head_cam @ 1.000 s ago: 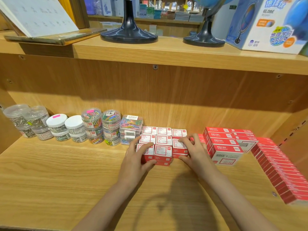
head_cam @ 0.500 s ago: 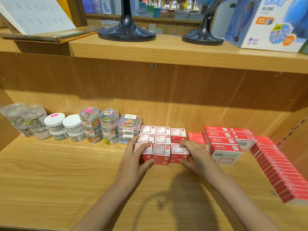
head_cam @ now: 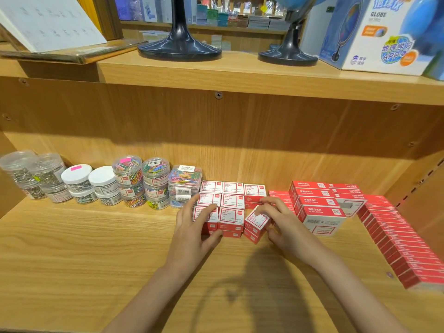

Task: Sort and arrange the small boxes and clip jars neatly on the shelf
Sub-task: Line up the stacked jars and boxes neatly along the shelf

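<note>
Wooden shelf [head_cam: 72, 248], left hand [head_cam: 192, 234] fingers straight on box block [head_cam: 230, 219], right hand [head_cam: 286, 227] fingers pinching tilted edge box [head_cam: 255, 223]

Open front, crowded back of the lower shelf

The wooden shelf board [head_cam: 96, 272] lies bare along its front and left, giving wide passage in from the near edge. Along the back wall stand the clip jars [head_cam: 129, 181], the small red-and-white boxes [head_cam: 230, 203] and the larger red boxes [head_cam: 319, 207], nearly shoulder to shoulder. A long row of red boxes [head_cam: 396, 239] walls the right side (running toward the near edge). The upper shelf [head_cam: 240, 78] caps headroom.
</note>
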`<state>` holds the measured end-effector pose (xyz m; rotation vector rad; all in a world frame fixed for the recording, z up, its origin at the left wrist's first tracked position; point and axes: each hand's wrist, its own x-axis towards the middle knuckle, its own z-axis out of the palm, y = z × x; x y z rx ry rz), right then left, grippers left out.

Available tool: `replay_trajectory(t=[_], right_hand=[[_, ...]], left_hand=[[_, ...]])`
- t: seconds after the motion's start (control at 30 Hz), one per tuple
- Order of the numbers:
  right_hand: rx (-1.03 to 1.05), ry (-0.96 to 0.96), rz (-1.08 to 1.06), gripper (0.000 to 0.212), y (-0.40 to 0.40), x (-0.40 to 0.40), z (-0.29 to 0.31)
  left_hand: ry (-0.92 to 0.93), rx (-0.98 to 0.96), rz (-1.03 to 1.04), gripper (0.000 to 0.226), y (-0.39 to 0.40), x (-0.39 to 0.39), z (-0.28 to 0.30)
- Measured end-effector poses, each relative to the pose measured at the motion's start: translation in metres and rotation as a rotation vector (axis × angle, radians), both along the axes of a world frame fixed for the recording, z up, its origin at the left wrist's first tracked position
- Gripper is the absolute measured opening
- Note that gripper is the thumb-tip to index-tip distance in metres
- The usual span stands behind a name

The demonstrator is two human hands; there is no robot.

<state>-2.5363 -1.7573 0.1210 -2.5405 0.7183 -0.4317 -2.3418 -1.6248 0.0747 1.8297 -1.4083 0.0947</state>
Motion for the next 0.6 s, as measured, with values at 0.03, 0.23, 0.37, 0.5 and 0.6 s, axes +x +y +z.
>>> replay_trajectory(t=[0.03, 0.23, 0.37, 0.5, 0.6], right_hand=[[0.007, -0.012, 0.011, 0.04, 0.001, -0.001, 0.001], [-0.014, -0.003, -0.005, 0.045, 0.006, 0.01, -0.002], [0.001, -0.014, 0.001, 0.041, 0.003, 0.018, -0.003], [0.029, -0.005, 0.041, 0.046, -0.004, 0.018, -0.002], [0.056, 0.018, 0.074, 0.048, -0.003, 0.015, 0.0]], left_hand=[[-0.035, 0.008, -0.007, 0.058, 0.0, 0.0, 0.001], [-0.397, 0.049, -0.042, 0.059, -0.012, -0.005, 0.005], [-0.449, 0.067, -0.03, 0.055, -0.02, -0.004, 0.007], [-0.408, 0.028, -0.022, 0.052, -0.022, -0.006, 0.003], [-0.352, 0.03, -0.028, 0.066, -0.024, -0.009, 0.003]])
